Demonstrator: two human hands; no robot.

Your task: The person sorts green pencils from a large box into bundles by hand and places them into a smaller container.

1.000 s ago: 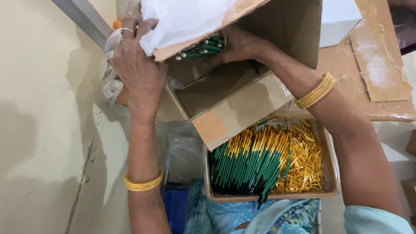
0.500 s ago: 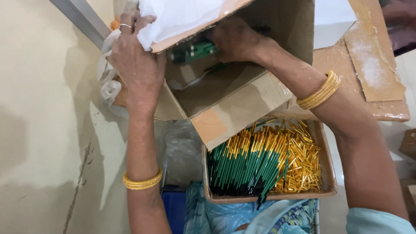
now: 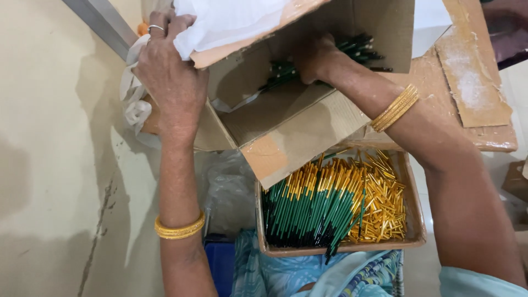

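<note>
My left hand grips the upper flap and white liner of a large tilted cardboard box, holding it up. My right hand reaches inside the box and is closed around a bunch of dark green sticks. Below, on my lap, a shallow cardboard tray holds several green sticks with gold ends on its left and loose gold caps on its right. Gold bangles ring both wrists.
A brown board lies at the upper right under the box. Clear plastic wrap sits between the box and the tray. A blue crate edge shows beside my patterned clothing. Cream floor spreads to the left.
My right hand has pushed deeper into the box and closed on the green sticks. The box has tipped slightly; the left hand keeps its hold on the flap.
</note>
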